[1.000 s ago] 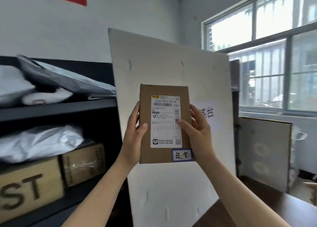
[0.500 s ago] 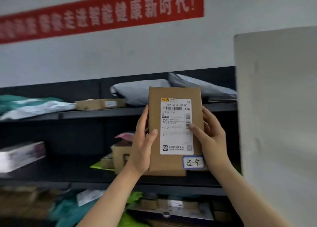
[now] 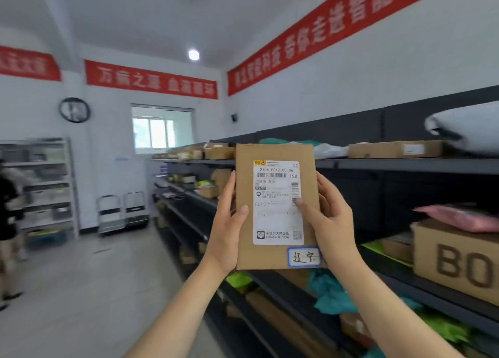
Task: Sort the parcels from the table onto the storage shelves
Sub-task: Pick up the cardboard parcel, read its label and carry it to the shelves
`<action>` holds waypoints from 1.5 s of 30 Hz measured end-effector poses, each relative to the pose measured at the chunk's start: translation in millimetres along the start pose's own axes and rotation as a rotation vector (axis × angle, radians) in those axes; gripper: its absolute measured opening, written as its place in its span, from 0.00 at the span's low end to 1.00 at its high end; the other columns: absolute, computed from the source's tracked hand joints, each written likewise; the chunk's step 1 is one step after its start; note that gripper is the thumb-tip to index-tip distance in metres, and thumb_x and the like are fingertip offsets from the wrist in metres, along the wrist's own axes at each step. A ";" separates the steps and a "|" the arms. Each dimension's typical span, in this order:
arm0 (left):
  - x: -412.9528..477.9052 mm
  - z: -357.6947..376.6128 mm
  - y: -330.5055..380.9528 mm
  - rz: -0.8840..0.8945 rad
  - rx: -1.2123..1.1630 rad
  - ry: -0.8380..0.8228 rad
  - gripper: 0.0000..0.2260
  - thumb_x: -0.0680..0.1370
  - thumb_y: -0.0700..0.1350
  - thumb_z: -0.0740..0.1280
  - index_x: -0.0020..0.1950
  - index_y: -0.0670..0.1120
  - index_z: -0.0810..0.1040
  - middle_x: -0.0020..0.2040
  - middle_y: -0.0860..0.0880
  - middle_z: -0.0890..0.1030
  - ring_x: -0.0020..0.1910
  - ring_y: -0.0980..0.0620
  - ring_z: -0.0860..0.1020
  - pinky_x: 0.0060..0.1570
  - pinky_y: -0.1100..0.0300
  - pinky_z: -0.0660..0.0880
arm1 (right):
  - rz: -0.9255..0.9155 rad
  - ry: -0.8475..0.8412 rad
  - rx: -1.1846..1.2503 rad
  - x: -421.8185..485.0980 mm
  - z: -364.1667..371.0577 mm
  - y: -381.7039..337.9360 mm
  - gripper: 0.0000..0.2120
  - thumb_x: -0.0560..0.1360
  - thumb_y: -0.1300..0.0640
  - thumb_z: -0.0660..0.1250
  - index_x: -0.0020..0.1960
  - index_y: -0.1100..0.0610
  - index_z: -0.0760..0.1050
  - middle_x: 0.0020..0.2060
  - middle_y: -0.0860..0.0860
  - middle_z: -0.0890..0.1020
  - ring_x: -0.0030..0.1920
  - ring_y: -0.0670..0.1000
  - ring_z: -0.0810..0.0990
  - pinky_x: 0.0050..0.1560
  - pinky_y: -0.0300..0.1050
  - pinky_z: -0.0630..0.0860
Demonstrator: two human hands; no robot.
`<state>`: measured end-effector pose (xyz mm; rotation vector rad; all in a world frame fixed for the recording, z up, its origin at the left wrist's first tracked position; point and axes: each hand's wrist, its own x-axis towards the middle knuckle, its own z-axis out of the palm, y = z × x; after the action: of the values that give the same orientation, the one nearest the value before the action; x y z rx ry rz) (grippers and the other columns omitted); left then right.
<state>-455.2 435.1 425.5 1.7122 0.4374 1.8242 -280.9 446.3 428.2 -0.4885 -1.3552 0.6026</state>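
Carrying step: parcel (image 3: 275,206) held up and read beside the dark storage shelves (image 3: 378,166); placing not yet done, by the look of it.
Left hand (image 3: 228,228): grip closed on the parcel's left edge, thumb laid across the front.
Parcel: raised at chest height between both hands, clear of every shelf; long axis upright, label (image 3: 278,202) facing the camera, handwritten tag (image 3: 303,257) at bottom right.
Right hand (image 3: 330,222): grip closed on the right edge, thumb resting on the label.
Next move: probably called for matching the tag to a shelf section, then laying the parcel flat on a free spot.
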 end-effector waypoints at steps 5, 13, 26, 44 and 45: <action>-21.3 -96.7 30.6 -0.008 0.135 0.118 0.31 0.68 0.57 0.71 0.69 0.63 0.65 0.70 0.51 0.73 0.66 0.53 0.74 0.54 0.62 0.76 | 0.047 -0.094 0.119 -14.3 100.8 15.6 0.24 0.74 0.63 0.69 0.67 0.48 0.71 0.58 0.44 0.81 0.58 0.43 0.81 0.53 0.41 0.81; -66.4 -210.1 88.4 0.001 0.335 0.312 0.27 0.69 0.53 0.66 0.67 0.64 0.65 0.72 0.53 0.70 0.68 0.56 0.72 0.59 0.63 0.73 | 0.062 -0.296 0.265 -42.2 234.4 25.2 0.23 0.74 0.63 0.69 0.62 0.40 0.72 0.54 0.38 0.83 0.56 0.42 0.81 0.51 0.42 0.81; -78.4 -233.1 124.5 -0.036 0.603 0.459 0.22 0.79 0.47 0.63 0.66 0.70 0.62 0.71 0.61 0.70 0.69 0.57 0.70 0.67 0.54 0.70 | 0.098 -0.452 0.464 -36.8 292.3 36.0 0.23 0.74 0.64 0.69 0.63 0.44 0.72 0.56 0.42 0.82 0.57 0.45 0.82 0.53 0.46 0.81; -8.9 -170.8 39.6 -0.010 0.646 0.500 0.25 0.80 0.44 0.58 0.74 0.58 0.56 0.62 0.69 0.72 0.59 0.71 0.74 0.51 0.73 0.73 | 0.145 -0.454 0.462 44.8 223.8 102.4 0.23 0.75 0.63 0.69 0.67 0.50 0.72 0.59 0.46 0.81 0.60 0.48 0.80 0.60 0.58 0.78; -6.8 -173.1 37.5 -0.008 0.652 0.499 0.25 0.79 0.45 0.60 0.73 0.60 0.57 0.64 0.67 0.72 0.62 0.69 0.73 0.53 0.72 0.73 | 0.148 -0.455 0.465 46.9 225.7 106.6 0.23 0.75 0.63 0.69 0.67 0.50 0.72 0.59 0.46 0.81 0.60 0.48 0.80 0.60 0.58 0.78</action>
<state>-632.4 429.0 422.7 1.5941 1.3635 2.2562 -511.2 553.3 430.0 -0.0693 -1.5470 1.1688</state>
